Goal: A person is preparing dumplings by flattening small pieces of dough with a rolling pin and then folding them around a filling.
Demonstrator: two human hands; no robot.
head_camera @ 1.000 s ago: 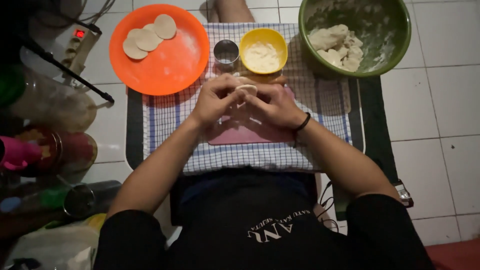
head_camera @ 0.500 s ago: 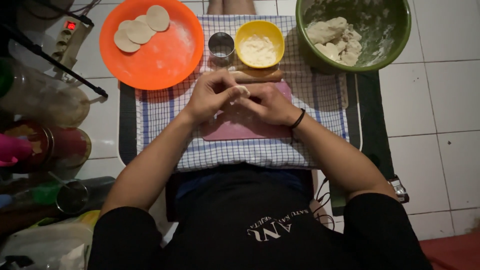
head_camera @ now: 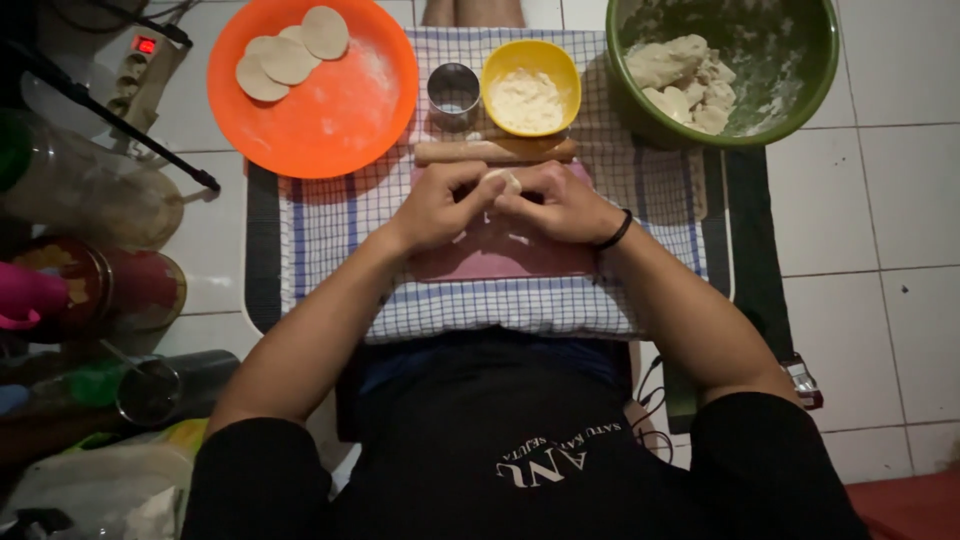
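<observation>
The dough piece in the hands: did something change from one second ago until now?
Little changed. Both hands, left hand and right hand, still pinch the small dough piece together above the pink board. The orange plate, yellow bowl, rolling pin and green bowl keep their arrangement.

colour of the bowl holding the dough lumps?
Green bowl, dusted with flour inside; head view, top right.

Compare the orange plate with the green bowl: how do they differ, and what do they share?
The orange plate is shallow and holds three flat dough rounds; the green bowl is deep and holds rough dough lumps. The plate sits beyond the left hand, the bowl beyond the right hand. Both are round and floury.
</observation>
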